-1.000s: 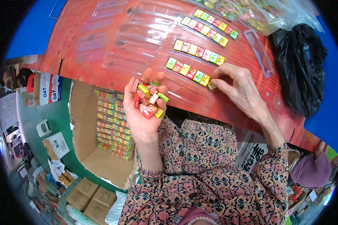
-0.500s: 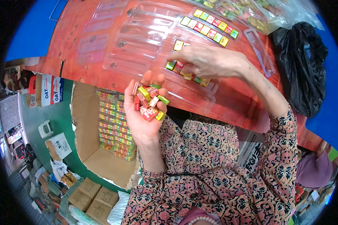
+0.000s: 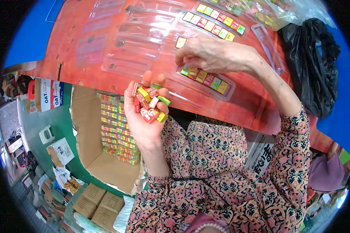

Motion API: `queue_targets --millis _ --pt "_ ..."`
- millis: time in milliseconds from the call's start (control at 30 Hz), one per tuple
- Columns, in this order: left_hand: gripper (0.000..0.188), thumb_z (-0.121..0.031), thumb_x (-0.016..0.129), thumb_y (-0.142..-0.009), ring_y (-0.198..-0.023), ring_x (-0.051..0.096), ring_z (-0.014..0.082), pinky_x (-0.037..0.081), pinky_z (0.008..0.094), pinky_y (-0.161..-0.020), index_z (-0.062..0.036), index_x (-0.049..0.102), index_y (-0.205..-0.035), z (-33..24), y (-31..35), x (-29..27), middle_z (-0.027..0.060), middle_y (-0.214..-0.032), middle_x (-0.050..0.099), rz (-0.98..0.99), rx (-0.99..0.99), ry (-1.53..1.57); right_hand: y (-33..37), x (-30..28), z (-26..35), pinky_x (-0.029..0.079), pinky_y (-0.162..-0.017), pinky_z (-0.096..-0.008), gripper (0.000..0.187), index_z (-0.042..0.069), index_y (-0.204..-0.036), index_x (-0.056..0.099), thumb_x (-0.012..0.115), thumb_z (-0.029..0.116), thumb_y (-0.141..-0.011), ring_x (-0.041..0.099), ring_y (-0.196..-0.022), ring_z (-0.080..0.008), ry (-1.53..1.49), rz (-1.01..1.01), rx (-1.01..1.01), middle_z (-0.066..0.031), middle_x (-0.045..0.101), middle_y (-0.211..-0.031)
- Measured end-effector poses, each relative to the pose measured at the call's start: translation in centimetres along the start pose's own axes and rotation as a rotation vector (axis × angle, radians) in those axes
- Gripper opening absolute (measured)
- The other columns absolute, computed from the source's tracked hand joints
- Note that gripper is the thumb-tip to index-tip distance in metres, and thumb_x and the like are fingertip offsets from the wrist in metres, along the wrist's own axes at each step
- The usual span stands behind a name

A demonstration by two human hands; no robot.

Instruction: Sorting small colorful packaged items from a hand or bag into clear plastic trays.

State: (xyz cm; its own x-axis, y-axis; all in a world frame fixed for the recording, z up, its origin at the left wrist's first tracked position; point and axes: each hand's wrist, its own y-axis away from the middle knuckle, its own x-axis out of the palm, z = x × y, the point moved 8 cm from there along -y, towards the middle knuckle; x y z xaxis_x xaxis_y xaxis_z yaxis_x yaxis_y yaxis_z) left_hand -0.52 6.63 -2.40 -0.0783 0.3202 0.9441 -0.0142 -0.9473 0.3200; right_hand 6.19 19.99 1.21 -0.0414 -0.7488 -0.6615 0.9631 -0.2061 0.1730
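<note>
My left hand [image 3: 140, 126] is palm up with its fingers curled, cupping a small heap of wrapped candies [image 3: 149, 104] in red, yellow, green and white. Farther up the table, my right hand [image 3: 221, 54] reaches over a clear plastic tray [image 3: 231, 92]. Its fingers are bent and pressed together at the left end of a row of candies [image 3: 206, 79]. Whatever the fingertips pinch is hidden. Part of the compartment behind is under this hand, with one yellow candy [image 3: 180, 42] showing. Two filled rows [image 3: 221, 19] lie beyond.
Clear empty trays [image 3: 138, 46] cover the red table to the left. A clear bag of candies [image 3: 272, 11] and a black plastic bag [image 3: 311, 66] lie at the right. Below the table's left edge stands an open carton [image 3: 85, 128] holding packed candies; closed boxes [image 3: 99, 206] sit nearer.
My right hand's extended index finger has bent in, and the row of candies beneath it has slid right along the tray. My left hand still cups its candies. The view has shifted slightly.
</note>
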Motion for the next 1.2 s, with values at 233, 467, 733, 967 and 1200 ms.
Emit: queue_targets --millis 233,467,733,967,1200 --pt "0.043 -0.036 0.041 -0.092 -0.090 0.060 0.0366 0.056 0.0414 -0.064 -0.0059 0.052 -0.120 0.2 -0.2 -0.1 0.0230 -0.118 0.053 -0.030 0.007 0.075 0.5 -0.3 0.1 0.048 -0.069 -0.0362 0.018 -0.001 -0.093 0.064 0.053 0.007 -0.080 0.062 -0.077 -0.0289 0.059 -0.015 -0.055 -0.0154 0.063 -0.078" --pt "0.043 -0.036 0.041 -0.092 -0.091 0.060 0.0376 0.056 0.0424 -0.065 -0.0060 0.051 -0.121 0.4 -0.3 0.0 0.0232 -0.118 0.052 -0.009 -0.009 0.096 2.0 -0.2 -0.2 0.045 -0.076 -0.0360 0.023 0.001 -0.102 0.062 0.052 0.006 -0.082 0.059 -0.088 -0.0282 0.117 -0.027 -0.037 -0.0158 0.062 -0.089" --pt "0.043 -0.035 0.041 -0.092 -0.092 0.060 0.0370 0.056 0.0430 -0.065 -0.0049 0.051 -0.121 0.3 -0.2 -0.1 0.0240 -0.118 0.052 -0.015 0.006 0.081 1.8 0.4 -0.8 0.043 -0.082 -0.0361 0.022 0.002 -0.101 0.062 0.052 0.005 -0.082 0.057 -0.091 -0.0286 0.044 0.119 0.097 -0.0156 0.061 -0.091" --pt "0.043 -0.035 0.040 -0.093 -0.090 0.060 0.0363 0.056 0.0427 -0.064 -0.0049 0.051 -0.121 0.2 -0.2 0.0 0.0237 -0.118 0.053 -0.019 0.007 0.078 3.2 -1.1 1.5 0.045 -0.074 -0.0384 0.010 -0.002 -0.087 0.057 0.053 0.005 -0.081 0.056 -0.081 -0.0315 0.099 -0.233 -0.058 -0.0152 0.057 -0.076" --pt "0.041 -0.033 0.042 -0.092 -0.090 0.055 0.0283 0.053 0.0375 -0.064 -0.0052 0.053 -0.119 0.2 -0.2 -0.3 0.0205 -0.118 0.051 -0.017 -0.003 0.040 2.5 0.1 0.9 0.043 -0.069 -0.0415 0.011 -0.003 -0.080 0.051 0.056 0.006 -0.079 0.055 -0.077 -0.0368 0.079 -0.333 0.165 -0.0187 0.055 -0.075"
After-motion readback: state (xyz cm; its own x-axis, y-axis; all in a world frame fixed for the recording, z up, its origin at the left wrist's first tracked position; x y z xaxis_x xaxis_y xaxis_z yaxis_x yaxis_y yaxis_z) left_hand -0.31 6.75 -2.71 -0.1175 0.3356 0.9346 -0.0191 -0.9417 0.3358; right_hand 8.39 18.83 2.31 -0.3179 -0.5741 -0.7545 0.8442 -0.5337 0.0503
